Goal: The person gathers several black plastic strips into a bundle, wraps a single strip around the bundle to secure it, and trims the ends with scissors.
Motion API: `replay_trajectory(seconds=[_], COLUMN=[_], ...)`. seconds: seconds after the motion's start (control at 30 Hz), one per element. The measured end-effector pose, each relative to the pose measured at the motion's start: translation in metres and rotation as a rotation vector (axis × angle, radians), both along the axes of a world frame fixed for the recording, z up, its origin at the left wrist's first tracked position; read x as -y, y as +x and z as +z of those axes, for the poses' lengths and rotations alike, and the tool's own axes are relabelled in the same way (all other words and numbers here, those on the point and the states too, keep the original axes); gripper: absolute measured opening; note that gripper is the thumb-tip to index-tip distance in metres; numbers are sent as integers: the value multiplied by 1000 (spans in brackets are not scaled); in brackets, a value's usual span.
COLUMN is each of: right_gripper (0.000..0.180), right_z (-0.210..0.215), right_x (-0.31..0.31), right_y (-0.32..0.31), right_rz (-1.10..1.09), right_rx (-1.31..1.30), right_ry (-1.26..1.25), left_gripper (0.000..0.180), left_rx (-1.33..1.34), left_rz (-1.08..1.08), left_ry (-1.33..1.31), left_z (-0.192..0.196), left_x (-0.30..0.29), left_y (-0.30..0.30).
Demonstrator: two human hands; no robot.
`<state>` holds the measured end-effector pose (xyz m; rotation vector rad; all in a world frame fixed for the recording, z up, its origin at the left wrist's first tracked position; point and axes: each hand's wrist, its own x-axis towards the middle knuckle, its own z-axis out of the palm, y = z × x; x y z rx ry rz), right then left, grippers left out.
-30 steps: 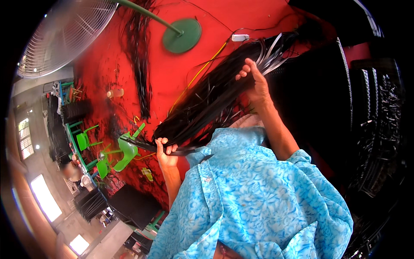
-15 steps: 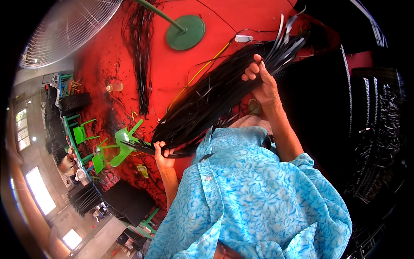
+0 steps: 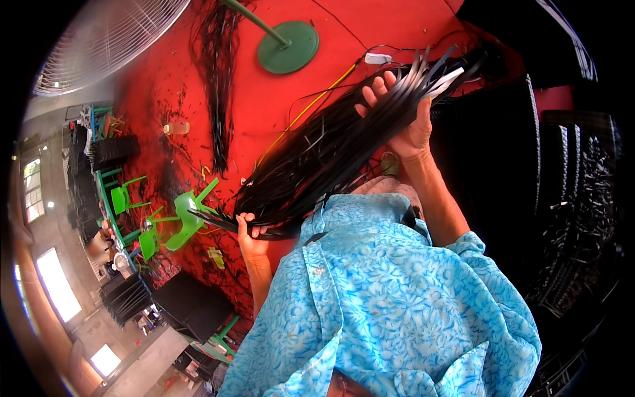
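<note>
Grips the near-left end of a long, glossy bundle of flat black strips in the left hand, with thumb and fingers closed around it and a short tail of strips sticking out to the left. Reaches farther and to the right with the right hand, with fingers loosely parted rather than wrapped round, and with strips lying across the palm and fanning out beyond in pale, shiny ends. Cannot tell from this angle how firmly pressed by the right thumb. Slants, as a whole bundle, across the middle of the scene from near left to far right, above a smooth red floor. Just beyond, on the floor, a thin yellow cord along much of the bundle's far side, and close to the far end a small white oblong box. Farther off, a round green metal base with a pole, and at far left a large round wire fan cage. Between cage and bundle, a second, looser hank of thin black strands, and to its left a small pale cylindrical jar lying on its side. To the left of the left hand, a bright-green plastic chair. At the near middle, a light-blue floral cloth shirt. Along the right, large black stacked shapes, too dark to tell in detail.
</note>
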<state>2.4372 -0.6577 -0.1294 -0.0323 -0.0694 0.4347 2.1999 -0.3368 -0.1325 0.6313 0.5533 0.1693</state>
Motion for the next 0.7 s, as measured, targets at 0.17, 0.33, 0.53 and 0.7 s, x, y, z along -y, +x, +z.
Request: replay_trajectory(seconds=[0.17,0.33,0.53,0.7], right_gripper=[77,83,80,72], right_z=[9,28,29,33], right_x=[-2,-4,-15,-18], right_y=[-7,-10,-16,-19], right_rz=[12,37,43,56], right_rx=[116,119,12,13], right_ry=[-240,-387,-423,-493], left_gripper=[16,16,16,15], left_rx=[-23,-28,-91,-133], left_rz=[18,19,51,44], left_ry=[16,10,61,64], left_z=[-1,-3,-8,-12], left_x=[0,-2,5,8], left_y=[-2,-4,-7,-9])
